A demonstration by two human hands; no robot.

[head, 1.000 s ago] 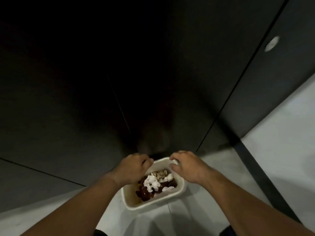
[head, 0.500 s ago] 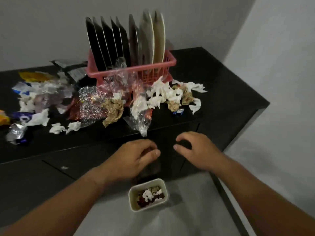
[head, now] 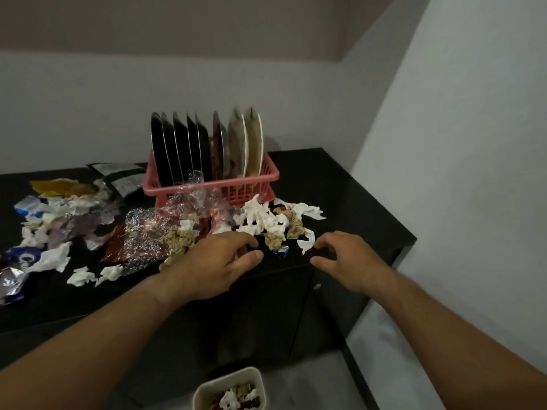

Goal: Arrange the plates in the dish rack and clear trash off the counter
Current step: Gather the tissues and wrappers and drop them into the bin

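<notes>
Your left hand and right hand hover side by side over the near edge of the worktop. Each grip is wide and loose, fingers half curled and thumb apart, holding nothing. The next move turns on the tissues, a heap of white and brown scraps just beyond both hands, between them and the rack. The heap runs left to right along the rack's front, so its long axis crosses your reach rather than pointing at you. The gap between your hands lines up with its near edge, where a small blue wrapper sits. Your right hand is nearer the white strip at the heap's right end, with the fingertips just beside it. Your left hand is nearer the brown wad and the foil further left. From this, a short push forward with both hands would likely bracket the heap from either side and gather it. The bin stands on the floor below, near you and between your forearms, with some scraps in it, so the load would come back and down. The plates stand on edge in the rack, so that part looks done. More litter lies well apart at the left of the worktop.
</notes>
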